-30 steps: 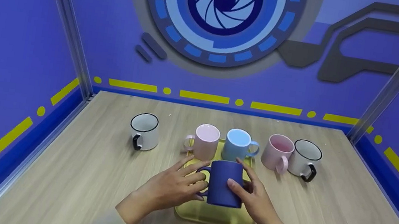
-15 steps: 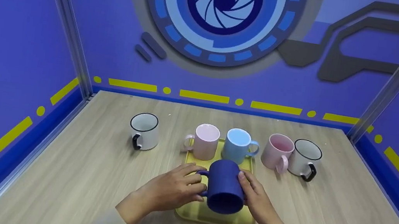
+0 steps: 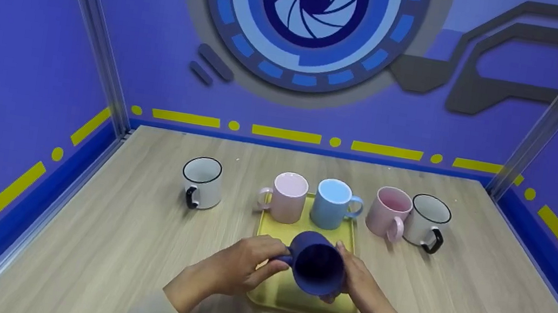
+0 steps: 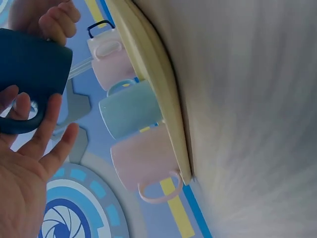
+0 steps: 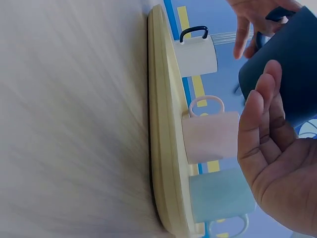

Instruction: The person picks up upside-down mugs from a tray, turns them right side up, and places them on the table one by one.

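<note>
A left hand (image 3: 242, 264) and right hand (image 3: 361, 280) held a dark blue mug (image 3: 317, 265) above a tray (image 3: 302, 303).
Left gripped the handle (image 4: 22, 127), likely the best hold; right cupped its side. It looked hard and breakable. A light blue mug (image 3: 327, 211) stood behind.

Navy mug (image 3: 317, 264) common to all views

I am finding no readable text, label, brand or number on the dark blue mug (image 3: 315, 264), the other mugs (image 3: 287, 207) or the yellow tray (image 3: 299, 300). Behind them, the blue back wall (image 3: 163, 47) is bearing wordless graphics: a round, shutter-like emblem (image 3: 314, 0) is filling its middle, and a row of yellow dashes and dots (image 3: 286, 134) is running below.
</note>
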A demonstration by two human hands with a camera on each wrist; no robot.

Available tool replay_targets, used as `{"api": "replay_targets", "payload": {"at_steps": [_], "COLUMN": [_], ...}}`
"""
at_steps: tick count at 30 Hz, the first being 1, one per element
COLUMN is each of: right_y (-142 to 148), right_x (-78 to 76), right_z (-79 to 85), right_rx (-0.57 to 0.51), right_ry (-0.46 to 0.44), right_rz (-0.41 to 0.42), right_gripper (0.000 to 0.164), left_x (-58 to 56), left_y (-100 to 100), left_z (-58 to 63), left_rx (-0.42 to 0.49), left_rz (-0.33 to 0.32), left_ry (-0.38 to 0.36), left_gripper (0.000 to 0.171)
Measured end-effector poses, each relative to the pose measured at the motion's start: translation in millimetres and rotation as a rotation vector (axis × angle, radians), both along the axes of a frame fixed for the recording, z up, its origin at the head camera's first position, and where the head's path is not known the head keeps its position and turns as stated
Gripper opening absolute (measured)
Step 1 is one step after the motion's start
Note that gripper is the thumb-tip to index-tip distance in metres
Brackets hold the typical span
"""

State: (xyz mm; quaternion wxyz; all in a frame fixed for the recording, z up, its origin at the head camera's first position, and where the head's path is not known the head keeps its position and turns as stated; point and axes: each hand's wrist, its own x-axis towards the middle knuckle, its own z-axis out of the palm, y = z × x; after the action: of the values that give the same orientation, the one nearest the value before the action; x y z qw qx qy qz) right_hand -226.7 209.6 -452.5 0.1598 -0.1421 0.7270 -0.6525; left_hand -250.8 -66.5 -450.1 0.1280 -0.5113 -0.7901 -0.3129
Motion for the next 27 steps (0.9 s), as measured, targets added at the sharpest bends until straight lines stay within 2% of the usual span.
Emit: {"api": "replay_targets", "payload": {"at_steps": [4,8,12,17,21,25,27], "right_y": [0.7,1.3,1.7,-0.5,-2.8,-3.3,-3.0], "right_x": [-1.2,-1.1,0.5,1.6,1.1,0.9,1.1], "right_z": [-1.3,-3.4,-5.2,-5.2,-3.7,-2.1,-2.1], "right_rx": [0.015,0.044,0.045,0.012,-0.004,0.011,0.022], "right_ry": [0.025,0.055,0.043,-0.026,-0.067,-0.083,-0.087], "right_rz": [0.051,0.049,0.032,0.007,0.001,0.005,0.006], "right_gripper": [0.076,0.076,0.072,0.074,0.069,0.068,0.068], "left_x": [0.5,1.7,2.9,3.1,2.9,2.0,1.4], "left_y": [1.1,3.1,5.7,8.7,9.8,10.5,10.7], "left_z": [1.3,4.3,6.9,6.0,4.8,5.2,5.9], "left_rx": [0.06,0.117,0.165,0.234,0.297,0.321,0.315], "left_rz": [-0.014,0.003,0.023,0.015,-0.001,-0.011,-0.01], "left_ry": [-0.153,-0.343,-0.515,-0.636,-0.745,-0.837,-0.854], "left_gripper": [0.02,0.023,0.028,0.034,0.037,0.042,0.044]}}
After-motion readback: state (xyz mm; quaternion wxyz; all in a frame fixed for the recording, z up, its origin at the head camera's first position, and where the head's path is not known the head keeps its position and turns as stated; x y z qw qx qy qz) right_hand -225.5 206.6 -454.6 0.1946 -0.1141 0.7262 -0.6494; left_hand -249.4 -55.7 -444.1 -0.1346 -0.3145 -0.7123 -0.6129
